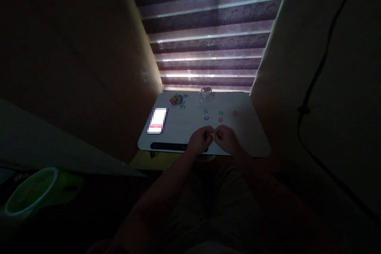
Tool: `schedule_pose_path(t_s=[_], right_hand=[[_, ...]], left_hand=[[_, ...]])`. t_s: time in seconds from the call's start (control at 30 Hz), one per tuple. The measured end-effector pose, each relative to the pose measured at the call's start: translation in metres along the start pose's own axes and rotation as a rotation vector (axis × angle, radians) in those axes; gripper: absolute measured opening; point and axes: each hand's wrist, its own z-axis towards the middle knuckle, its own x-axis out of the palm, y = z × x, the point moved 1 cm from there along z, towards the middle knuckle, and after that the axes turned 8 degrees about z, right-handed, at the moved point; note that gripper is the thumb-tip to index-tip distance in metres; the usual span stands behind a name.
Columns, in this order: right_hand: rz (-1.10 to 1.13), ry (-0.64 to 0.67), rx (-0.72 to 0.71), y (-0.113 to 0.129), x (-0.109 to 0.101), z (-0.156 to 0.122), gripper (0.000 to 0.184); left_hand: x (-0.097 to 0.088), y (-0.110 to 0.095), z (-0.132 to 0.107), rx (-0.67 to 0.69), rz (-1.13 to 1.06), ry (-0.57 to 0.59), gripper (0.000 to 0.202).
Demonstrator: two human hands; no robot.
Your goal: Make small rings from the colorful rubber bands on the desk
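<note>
My left hand [201, 139] and my right hand [225, 138] meet over the front part of the white table [175, 127], fingers closed. Pinched between their fingertips is a small yellow band [212, 134], which looks like a hair tie. Just beyond the hands, several similar rings lie flat and apart: a blue one [205, 111], a purple one [206, 118], a green one [221, 113], a red one [220, 120] and a pinkish one [235, 113]. The dim light hides finger detail.
A pile of coloured bands [176, 99] lies at the back left, with a few loose ones beside it. A clear round jar [206, 94] stands at the back edge. A lit phone [158, 120] lies left. A black slot [168, 146] runs along the front; a green basket [32, 192] is lower left.
</note>
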Motion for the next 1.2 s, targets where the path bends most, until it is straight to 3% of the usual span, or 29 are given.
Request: schedule_pose_path(t_s=[1.2], right_hand=[[-0.012, 0.020, -0.019, 0.0003, -0.0018, 0.0010, 0.006]], left_hand=[[0.0022, 0.0028, 0.0008, -0.059, 0.073, 0.006, 0.014]])
